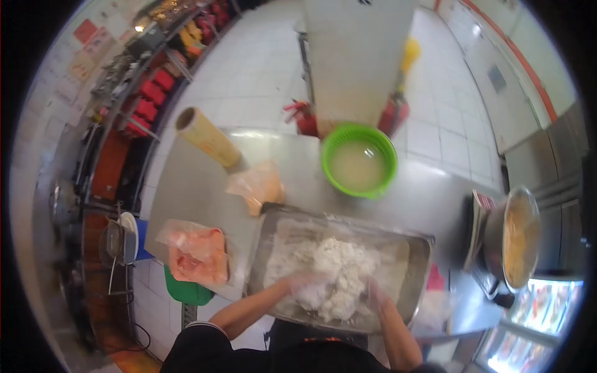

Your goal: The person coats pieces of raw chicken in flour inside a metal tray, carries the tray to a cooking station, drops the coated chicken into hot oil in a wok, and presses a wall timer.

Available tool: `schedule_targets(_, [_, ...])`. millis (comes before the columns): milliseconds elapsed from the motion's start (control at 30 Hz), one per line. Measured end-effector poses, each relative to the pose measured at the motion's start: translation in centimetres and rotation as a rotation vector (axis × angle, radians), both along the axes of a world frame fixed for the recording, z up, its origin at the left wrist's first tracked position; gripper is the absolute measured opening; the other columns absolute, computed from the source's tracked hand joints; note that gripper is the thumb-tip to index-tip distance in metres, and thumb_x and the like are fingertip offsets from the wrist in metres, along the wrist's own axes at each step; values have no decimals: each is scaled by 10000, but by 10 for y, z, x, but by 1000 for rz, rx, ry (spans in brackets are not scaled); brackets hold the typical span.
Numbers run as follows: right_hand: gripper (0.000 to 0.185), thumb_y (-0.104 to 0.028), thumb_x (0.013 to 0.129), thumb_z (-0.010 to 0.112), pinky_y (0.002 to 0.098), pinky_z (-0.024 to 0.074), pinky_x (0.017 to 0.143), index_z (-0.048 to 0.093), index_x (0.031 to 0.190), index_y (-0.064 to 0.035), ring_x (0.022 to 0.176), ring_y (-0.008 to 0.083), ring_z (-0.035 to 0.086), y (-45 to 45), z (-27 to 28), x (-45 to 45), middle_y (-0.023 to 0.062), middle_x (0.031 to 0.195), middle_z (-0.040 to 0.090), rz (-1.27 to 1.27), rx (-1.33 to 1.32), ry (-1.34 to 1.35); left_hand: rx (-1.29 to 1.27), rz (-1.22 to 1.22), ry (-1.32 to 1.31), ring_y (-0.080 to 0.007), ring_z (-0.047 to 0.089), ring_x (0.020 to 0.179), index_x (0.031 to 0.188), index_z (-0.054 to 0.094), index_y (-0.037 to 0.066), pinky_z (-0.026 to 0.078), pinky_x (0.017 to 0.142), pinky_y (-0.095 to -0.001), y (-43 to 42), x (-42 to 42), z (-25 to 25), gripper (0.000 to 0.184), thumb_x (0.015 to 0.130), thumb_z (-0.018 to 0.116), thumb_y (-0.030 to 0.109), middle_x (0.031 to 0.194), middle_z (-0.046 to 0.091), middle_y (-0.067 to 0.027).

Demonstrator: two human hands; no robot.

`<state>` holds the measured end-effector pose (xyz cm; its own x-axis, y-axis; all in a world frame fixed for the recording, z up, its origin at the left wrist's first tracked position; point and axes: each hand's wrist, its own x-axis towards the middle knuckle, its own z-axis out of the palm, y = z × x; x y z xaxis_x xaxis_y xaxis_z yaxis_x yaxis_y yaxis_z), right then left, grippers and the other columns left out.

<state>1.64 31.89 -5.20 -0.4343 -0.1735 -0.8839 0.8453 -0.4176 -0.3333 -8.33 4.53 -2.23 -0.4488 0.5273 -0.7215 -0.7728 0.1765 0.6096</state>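
Note:
A wide metal tray point(257, 256) lies on the steel table in front of me, its bottom dusted white. In it sits a lumpy heap of flour-coated pieces point(342, 267); what is under the coating cannot be made out. My left hand point(306, 286), whitened and blurred by motion, is at the heap's left side. On the right side of the same heap is my right hand point(375, 294), its fingers partly hidden and smeared. Whether either hand grips a piece does not show.
Behind the tray stands a green basket point(326, 168) with cloudy liquid. A clear bag of pink raw meat point(198, 255), a bag of orange-tan contents point(261, 188) and a plastic-wrap roll point(208, 138) are leftward. A large pot point(521, 239) stands at right.

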Motion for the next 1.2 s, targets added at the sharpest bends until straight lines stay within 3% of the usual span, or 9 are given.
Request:
schedule_targets(167, [697, -315, 880, 700, 345, 441, 1008, 434, 1437, 9, 1236, 234, 531, -4, 102, -20, 90, 1388, 543, 446, 505, 170, -13, -431, 613, -266, 517, 1298, 1380, 555, 72, 399, 1065, -379, 3, 3, 8, 510, 967, 567, 370, 1435, 543, -109])
schedule_targets(233, [660, -330, 862, 716, 375, 447, 995, 487, 1395, -15, 1206, 254, 551, 14, 75, -15, 129, 1337, 572, 265, 523, 453, -592, -309, 594, -357, 642, 1087, 1309, 602, 53, 492, 950, -408, 15, -17, 71, 538, 895, 639, 395, 1232, 650, -199])
schedule_targets(367, [612, -269, 878, 713, 338, 416, 1032, 514, 1401, -22, 1223, 220, 543, 51, 39, -24, 98, 1351, 578, -83, 550, 537, -747, 199, 554, -321, 556, 1227, 1293, 575, 16, 421, 1040, -399, 7, -22, 47, 590, 893, 639, 444, 1331, 578, -224])
schedule_targets(433, [515, -284, 899, 693, 354, 440, 998, 580, 1322, -13, 1180, 203, 564, 54, 10, -29, 79, 1332, 594, -140, 1251, 514, -887, 198, 753, -332, 565, 1214, 1336, 519, 17, 428, 1029, -386, -2, -25, 2, 649, 874, 661, 449, 1310, 587, -213])
schedule_targets(567, [684, -341, 854, 735, 389, 398, 1054, 487, 1415, -39, 1262, 284, 527, 48, -27, -44, 167, 1351, 567, 3, 1168, 243, -636, 227, 568, -325, 557, 1222, 1379, 462, 11, 419, 1037, -393, 28, -26, -45, 692, 866, 685, 419, 1302, 584, -207])
schedule_targets(633, [582, -342, 902, 689, 388, 427, 1001, 511, 1386, -73, 1147, 300, 571, 50, -97, -26, 133, 1313, 587, -356, 588, 404, -601, 472, 342, -296, 572, 1180, 1359, 479, 2, 423, 1029, -387, 43, -23, -58, 590, 915, 653, 350, 1272, 599, -168])
schedule_targets(800, [970, -725, 836, 562, 443, 357, 1111, 448, 1418, 42, 1324, 391, 464, 24, -63, -59, 252, 1439, 465, 452, 1059, 486, -60, 389, 386, -250, 624, 1061, 1342, 559, 90, 474, 951, -392, 54, -32, -122, 549, 991, 456, 500, 1163, 652, -89])
schedule_targets(1133, [927, -709, 844, 544, 406, 319, 1138, 425, 1471, -38, 1380, 365, 406, 19, -24, -49, 223, 1478, 446, 175, 448, 338, 304, 168, -18, -212, 628, 1114, 1339, 558, 55, 490, 974, -364, 71, -32, -33, 556, 988, 454, 473, 1306, 621, -107])
schedule_targets(1200, [641, -512, 951, 497, 355, 324, 1116, 535, 1369, -28, 1345, 286, 451, 10, 57, -45, 140, 1421, 520, 550, 540, 418, 293, 172, -27, -213, 620, 1132, 1337, 556, 42, 485, 976, -358, 43, -16, -49, 535, 985, 483, 437, 1312, 616, -119])
